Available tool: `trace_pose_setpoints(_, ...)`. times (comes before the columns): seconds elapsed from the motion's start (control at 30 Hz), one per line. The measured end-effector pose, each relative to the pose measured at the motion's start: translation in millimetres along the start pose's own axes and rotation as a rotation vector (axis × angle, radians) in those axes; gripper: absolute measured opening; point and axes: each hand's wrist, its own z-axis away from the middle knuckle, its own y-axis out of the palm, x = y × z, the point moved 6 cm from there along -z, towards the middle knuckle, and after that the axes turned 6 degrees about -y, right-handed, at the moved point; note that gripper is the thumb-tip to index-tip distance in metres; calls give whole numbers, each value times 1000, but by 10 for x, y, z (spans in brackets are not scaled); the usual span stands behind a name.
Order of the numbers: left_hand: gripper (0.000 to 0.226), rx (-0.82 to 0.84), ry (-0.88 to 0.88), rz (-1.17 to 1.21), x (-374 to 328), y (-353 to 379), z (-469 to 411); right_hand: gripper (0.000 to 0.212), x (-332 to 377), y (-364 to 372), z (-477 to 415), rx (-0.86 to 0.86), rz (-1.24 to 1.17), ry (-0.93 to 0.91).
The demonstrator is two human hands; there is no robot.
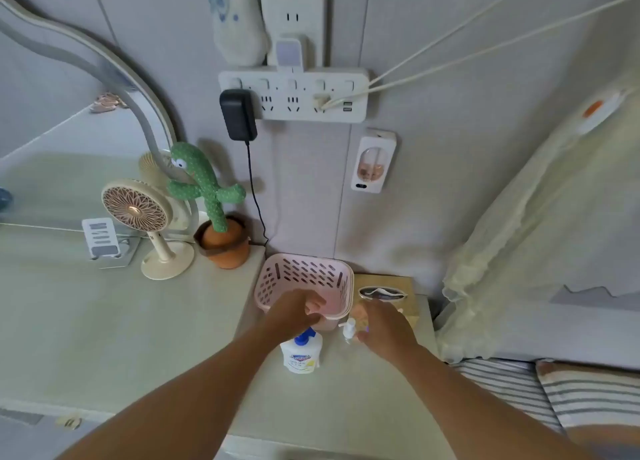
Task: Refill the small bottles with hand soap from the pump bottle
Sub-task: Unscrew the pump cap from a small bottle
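While the left hand (pixel 294 310) curls fingers and thumb round the near rim of the pink basket (pixel 304 271), the right hand (pixel 388 331) hovers just right of a small bottle (pixel 349 330), thumb close beside it; blur hides whether its fingers are apart or closed. Pump bottle (pixel 300 355): upright on the table (pixel 329 407) just in front of the basket, long axis vertical, blue pump head partly under the left hand. The small bottle likewise stands upright.
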Motion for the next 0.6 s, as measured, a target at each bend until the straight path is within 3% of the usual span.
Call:
trace_pose_setpoints(0.23,26,-27,60,-25,158,289,-240,35,-95,328,-207,-6,228,-64)
trace_pose_setpoints(0.6,27,-40,140,-39,220,478,-479,22,-195,532,-435,-109,343,-137)
